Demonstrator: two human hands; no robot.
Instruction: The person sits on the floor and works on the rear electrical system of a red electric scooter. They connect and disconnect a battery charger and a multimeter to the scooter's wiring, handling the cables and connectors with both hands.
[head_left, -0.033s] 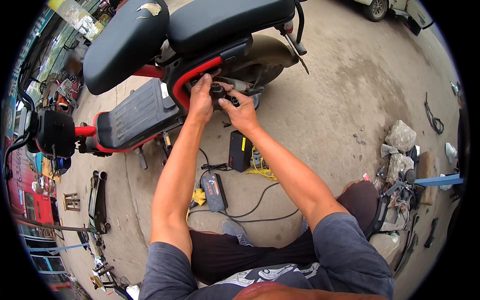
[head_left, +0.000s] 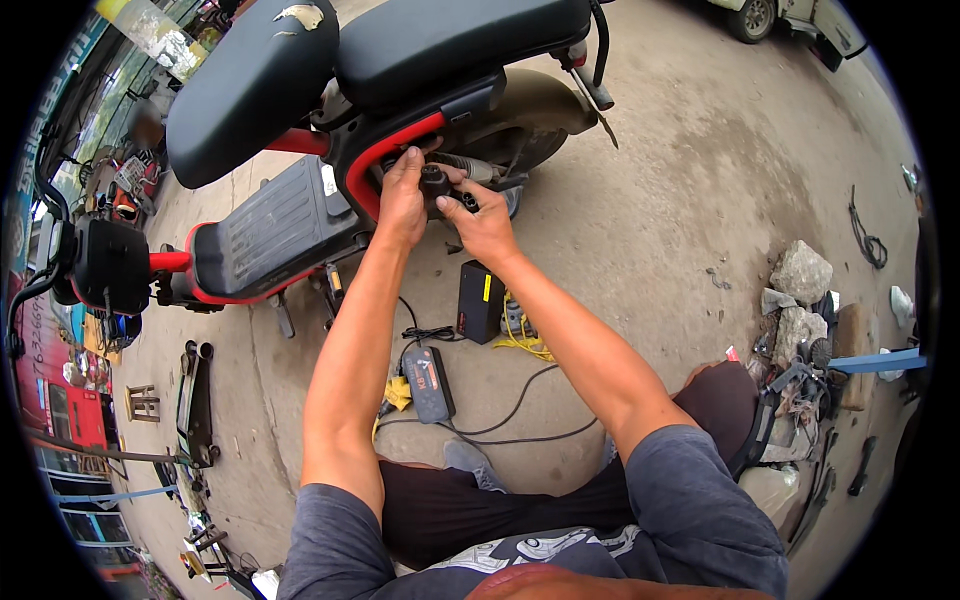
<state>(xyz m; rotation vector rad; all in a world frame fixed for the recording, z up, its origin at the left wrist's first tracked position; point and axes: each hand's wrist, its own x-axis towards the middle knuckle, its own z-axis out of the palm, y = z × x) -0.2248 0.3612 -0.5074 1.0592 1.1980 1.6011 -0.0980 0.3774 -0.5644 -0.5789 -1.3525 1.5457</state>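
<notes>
Both arms reach forward to the side of a red and black electric scooter point(head_left: 372, 165), just below its seat point(head_left: 460, 50). My left hand point(head_left: 402, 205) is closed around a round black connector point(head_left: 434, 182), its end turned upward. Beside it, my right hand point(head_left: 484, 222) pinches a smaller black plug point(head_left: 469, 202) between thumb and fingers. The two black pieces are close together; whether they touch I cannot tell. Behind my fingers, the scooter's rear shock absorber point(head_left: 470, 168) and rear wheel partly show.
On the ground between my arms are a black box point(head_left: 481, 302) with a yellow label, a grey charger-like block point(head_left: 430, 385), yellow wires point(head_left: 522, 345) and a black cable point(head_left: 500, 428). Rocks point(head_left: 801, 270) and scrap lie at right. A small wooden stool point(head_left: 142, 403) stands left.
</notes>
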